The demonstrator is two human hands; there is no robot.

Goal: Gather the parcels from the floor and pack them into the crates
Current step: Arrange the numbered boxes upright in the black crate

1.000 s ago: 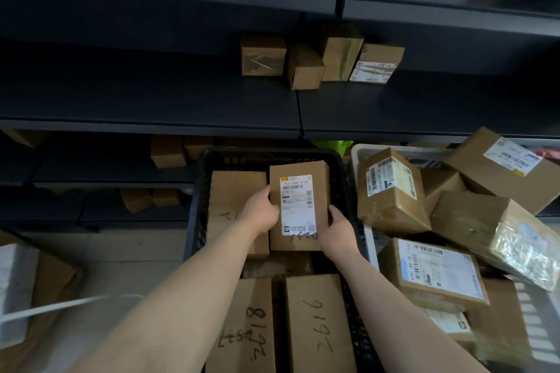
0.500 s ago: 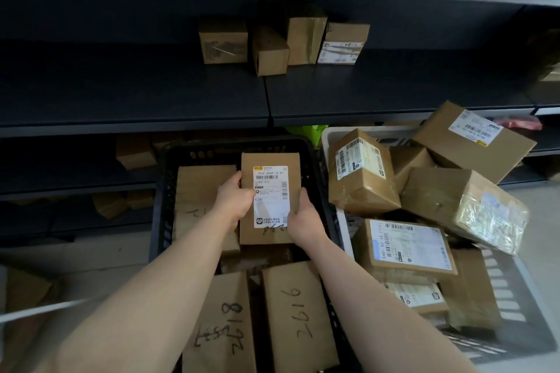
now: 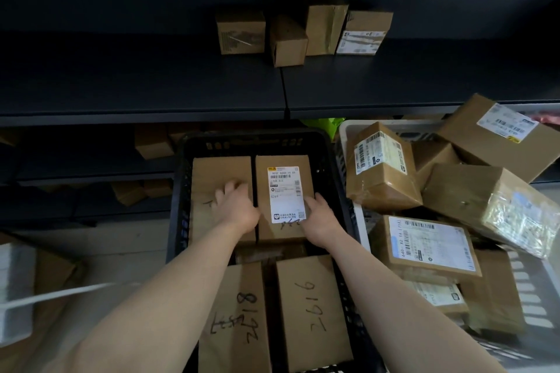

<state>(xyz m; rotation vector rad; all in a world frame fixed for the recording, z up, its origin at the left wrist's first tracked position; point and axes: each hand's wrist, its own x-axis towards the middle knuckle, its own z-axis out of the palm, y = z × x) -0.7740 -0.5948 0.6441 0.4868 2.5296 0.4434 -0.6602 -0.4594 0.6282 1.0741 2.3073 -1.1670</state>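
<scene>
In the head view, a black crate [image 3: 251, 142] sits in the middle of the frame. A labelled box [image 3: 283, 188] lies flat in its top right part, just beside a plain box [image 3: 212, 179]. The left hand [image 3: 238, 206] rests on the plain box, its grip loose and holding nothing. The right hand [image 3: 321, 218] has its grip on the labelled box's right edge. A white crate [image 3: 351, 127] full of boxes stands at the right.
</scene>
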